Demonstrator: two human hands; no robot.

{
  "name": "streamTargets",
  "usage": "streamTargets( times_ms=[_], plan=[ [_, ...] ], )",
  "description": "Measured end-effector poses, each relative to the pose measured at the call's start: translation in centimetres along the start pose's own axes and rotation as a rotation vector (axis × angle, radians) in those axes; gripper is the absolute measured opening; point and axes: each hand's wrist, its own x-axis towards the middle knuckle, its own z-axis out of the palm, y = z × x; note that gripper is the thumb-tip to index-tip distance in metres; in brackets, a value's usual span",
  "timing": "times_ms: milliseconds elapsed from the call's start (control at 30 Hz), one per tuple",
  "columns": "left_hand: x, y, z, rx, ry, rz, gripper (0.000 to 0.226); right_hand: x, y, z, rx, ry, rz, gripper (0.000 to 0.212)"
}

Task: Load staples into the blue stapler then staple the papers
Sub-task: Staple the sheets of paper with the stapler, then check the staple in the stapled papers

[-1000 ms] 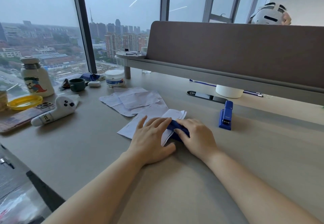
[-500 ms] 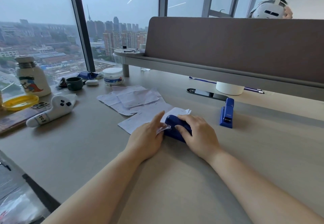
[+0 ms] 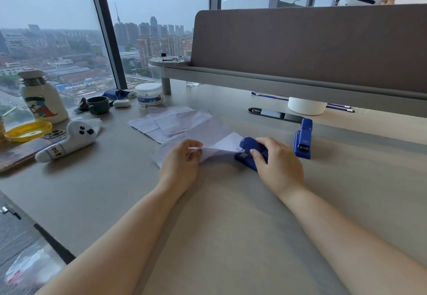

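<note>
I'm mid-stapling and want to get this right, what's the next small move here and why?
Probably press down with the right hand on the blue stapler: the corner of the folded papers appears to sit in its mouth, and the left hand pinches the sheets taut, so they look lined up for stapling.

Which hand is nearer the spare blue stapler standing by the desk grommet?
Right. The right hand grips the other stapler just left of the spare stapler; the left hand is farther left, pinching the papers.
</note>
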Motion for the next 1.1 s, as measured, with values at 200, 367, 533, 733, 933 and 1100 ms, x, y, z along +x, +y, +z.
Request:
streamTargets(
  times_ms=[200, 367, 533, 733, 933, 1100],
  plan=[
    [0.0, 0.4, -0.4, -0.095, 0.060, -0.029, 0.017, 0.4, 0.3, 0.0, -0.153, 0.049, 0.045, 0.030],
    [-0.3, 0.6, -0.2, -0.053, 0.009, 0.002, 0.015, -0.2, -1.5, 0.5, -0.147, 0.153, -0.309, 0.034],
    [-0.8, 1.4, -0.2, -0.151, -0.085, 0.032, 0.020, -0.7, -3.2, 1.1, -0.010, -0.109, -0.451, 0.044],
    [-1.4, 1.9, -0.3, -0.237, -0.168, 0.050, 0.025, -0.6, -2.9, 0.9, 0.066, -0.118, -0.359, 0.035],
    [-1.3, 2.1, -0.4, -0.279, -0.153, 0.098, 0.027, -0.7, -3.2, 0.7, 0.128, -0.103, -0.286, 0.030],
    [-1.0, 2.0, -0.5, -0.227, -0.074, 0.144, 0.023, -0.6, -3.1, 0.6, 0.297, -0.140, -0.216, 0.027]
  ],
)
